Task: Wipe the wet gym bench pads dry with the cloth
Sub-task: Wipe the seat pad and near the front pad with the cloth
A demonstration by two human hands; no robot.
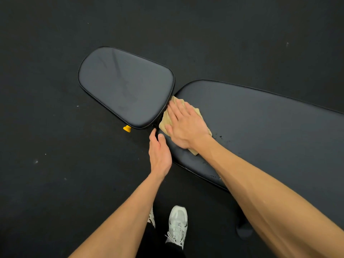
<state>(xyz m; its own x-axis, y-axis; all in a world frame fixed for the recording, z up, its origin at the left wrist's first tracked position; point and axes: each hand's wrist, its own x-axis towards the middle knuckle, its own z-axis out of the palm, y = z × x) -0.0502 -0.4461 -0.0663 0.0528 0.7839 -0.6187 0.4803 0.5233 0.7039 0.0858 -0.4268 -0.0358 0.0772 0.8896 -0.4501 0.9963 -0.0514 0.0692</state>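
A black gym bench lies across the middle of the head view: a rounded seat pad (pixel 126 86) on the left and a long back pad (pixel 260 123) running off to the right. My right hand (pixel 186 125) presses flat, fingers straight, on a tan cloth (pixel 164 121) at the back pad's near-left end, right by the gap between the pads. My left hand (pixel 159 155) rests against the back pad's left edge, thumb on top, fingers straight along the side. Small water drops (pixel 220 137) show on the back pad beside my right wrist.
A yellow knob (pixel 127 128) sticks out under the seat pad's near edge. Dark rubber floor (pixel 55 164) surrounds the bench. My white sneakers (pixel 177 225) stand just in front of it, and a bench foot (pixel 243 230) sits at the lower right.
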